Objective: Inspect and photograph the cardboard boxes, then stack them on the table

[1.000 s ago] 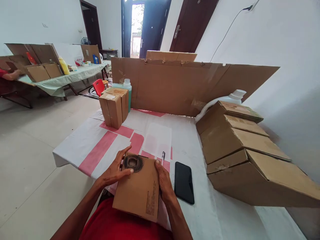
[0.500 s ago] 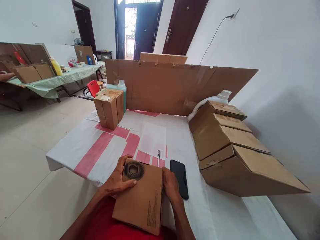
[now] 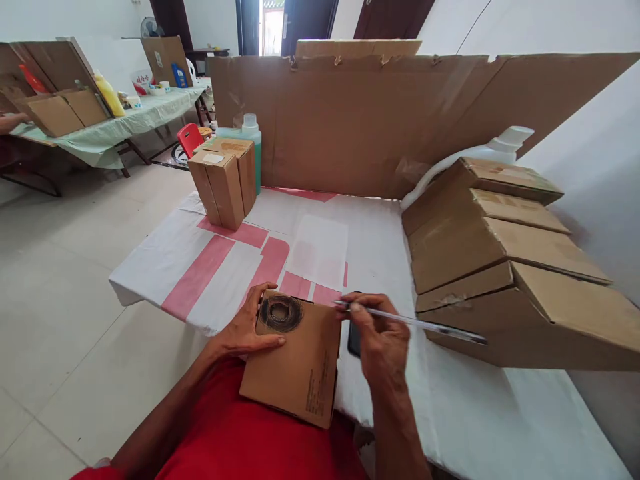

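The left hand (image 3: 245, 330) lies flat on the flat brown cardboard box with a dark scribbled ring near its far corner (image 3: 297, 360); its fingers are spread and curl over the box's left and far edge, the thumb resting on the top face just below the ring, so it presses the box rather than clamps it; the box rests partly on the near edge of the white table cover with pink stripes (image 3: 200, 273) and partly over the person's lap in red cloth (image 3: 250, 440). The right hand (image 3: 383, 343) is pinched closed on a slim clear-barrelled pen (image 3: 410, 321), thumb and fingertips gripping it near its left end; the pen lies almost level, its long barrel running away to the right of the fingers, its short end poking left just past the box's far right corner. A black phone (image 3: 354, 340) shows only as a sliver directly under the right fingers, just right of the box. Beyond the fingers lies a white sheet of paper (image 3: 323, 250); farther off to the left stand 2 upright brown cartons (image 3: 225, 183) with a teal bottle (image 3: 250, 133) behind them. To the right of the right hand is a slanted stack of 4 flattened brown cartons (image 3: 500, 260); a tall cardboard screen (image 3: 360, 120) closes the far side.
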`<state>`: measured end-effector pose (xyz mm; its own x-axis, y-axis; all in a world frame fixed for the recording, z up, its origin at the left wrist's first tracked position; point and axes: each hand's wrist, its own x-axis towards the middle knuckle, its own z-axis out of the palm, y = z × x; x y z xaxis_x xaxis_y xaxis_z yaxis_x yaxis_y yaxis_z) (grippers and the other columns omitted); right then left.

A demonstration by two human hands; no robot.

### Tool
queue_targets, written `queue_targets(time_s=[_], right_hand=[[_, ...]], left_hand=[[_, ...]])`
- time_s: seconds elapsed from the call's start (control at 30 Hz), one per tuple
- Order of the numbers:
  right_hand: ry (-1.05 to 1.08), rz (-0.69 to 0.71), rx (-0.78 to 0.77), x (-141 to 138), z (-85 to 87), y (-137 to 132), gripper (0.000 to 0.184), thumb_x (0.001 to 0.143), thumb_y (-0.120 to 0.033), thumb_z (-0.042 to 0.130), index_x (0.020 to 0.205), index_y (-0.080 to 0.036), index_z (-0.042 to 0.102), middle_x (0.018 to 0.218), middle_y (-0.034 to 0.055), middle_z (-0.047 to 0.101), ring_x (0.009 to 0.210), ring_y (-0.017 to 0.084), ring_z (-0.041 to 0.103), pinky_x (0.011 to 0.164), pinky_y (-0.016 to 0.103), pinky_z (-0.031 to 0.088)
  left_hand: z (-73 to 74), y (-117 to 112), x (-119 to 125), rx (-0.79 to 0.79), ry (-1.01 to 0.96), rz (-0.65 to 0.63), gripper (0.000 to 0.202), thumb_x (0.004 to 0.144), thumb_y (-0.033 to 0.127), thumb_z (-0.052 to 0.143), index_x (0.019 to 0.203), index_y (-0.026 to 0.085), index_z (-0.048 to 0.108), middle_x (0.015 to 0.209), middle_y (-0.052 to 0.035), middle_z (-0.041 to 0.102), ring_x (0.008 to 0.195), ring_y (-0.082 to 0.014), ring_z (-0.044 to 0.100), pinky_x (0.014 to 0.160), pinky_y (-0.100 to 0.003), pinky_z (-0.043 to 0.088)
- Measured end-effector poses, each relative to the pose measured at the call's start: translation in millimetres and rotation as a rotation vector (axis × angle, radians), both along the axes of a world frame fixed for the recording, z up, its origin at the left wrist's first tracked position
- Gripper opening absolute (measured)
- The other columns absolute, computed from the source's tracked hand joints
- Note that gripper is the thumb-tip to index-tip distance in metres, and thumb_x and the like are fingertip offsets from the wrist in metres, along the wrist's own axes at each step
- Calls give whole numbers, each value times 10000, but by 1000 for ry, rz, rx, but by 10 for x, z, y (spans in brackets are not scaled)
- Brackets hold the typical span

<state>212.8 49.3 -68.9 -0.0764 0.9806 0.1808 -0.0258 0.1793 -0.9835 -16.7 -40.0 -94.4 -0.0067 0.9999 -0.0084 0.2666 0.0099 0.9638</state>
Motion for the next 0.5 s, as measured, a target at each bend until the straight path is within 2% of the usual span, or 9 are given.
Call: queue_targets(time_s=[0.1, 0.17, 0.23, 0.37, 0.5], right_hand=[[70, 271, -104, -281, -34, -271, 201, 889, -408, 717, 901, -212, 677, 800, 21, 744, 654, 158, 700, 647, 283, 588], [76, 336, -186, -421, -92, -413, 211, 895, -419, 715, 945, -216, 683, 757, 11, 743, 640, 162, 703, 633, 277, 588], [59, 344, -206, -484, -135, -493, 212, 900, -423, 708, 948, -219, 678, 744, 7, 740, 643, 164, 704, 625, 269, 581], [-61, 359, -123, -418, -161, -494, 228, 950, -410, 645, 829, -217, 644, 639, -23, 656, 562, 130, 633, 559, 227, 512], [-103, 234, -89, -337, -175, -401, 257, 976, -436, 617, 854, -210, 629, 695, -28, 640, 471, 85, 537, 475, 213, 434]], left_hand=[[9, -9, 5, 23, 5, -16, 996, 713, 259, 873, 1518, 248, 287, 1412, -156, 553, 1328, -341, 576, 1160, -515, 431], [5, -13, 12, 44, 7, -19, 1019, 706, 254, 887, 1523, 248, 278, 1403, -154, 562, 1331, -342, 577, 1161, -517, 429], [-3, -15, 17, 47, 15, -15, 1022, 712, 264, 890, 1525, 247, 271, 1396, -156, 565, 1332, -345, 572, 1156, -523, 430], [-39, -14, 10, 40, 37, 0, 1057, 695, 294, 908, 1534, 255, 267, 1409, -159, 543, 1342, -360, 553, 1168, -548, 405], [-82, -17, -11, 45, 48, -8, 1101, 677, 295, 923, 1551, 264, 255, 1448, -153, 502, 1383, -368, 512, 1186, -544, 390]])
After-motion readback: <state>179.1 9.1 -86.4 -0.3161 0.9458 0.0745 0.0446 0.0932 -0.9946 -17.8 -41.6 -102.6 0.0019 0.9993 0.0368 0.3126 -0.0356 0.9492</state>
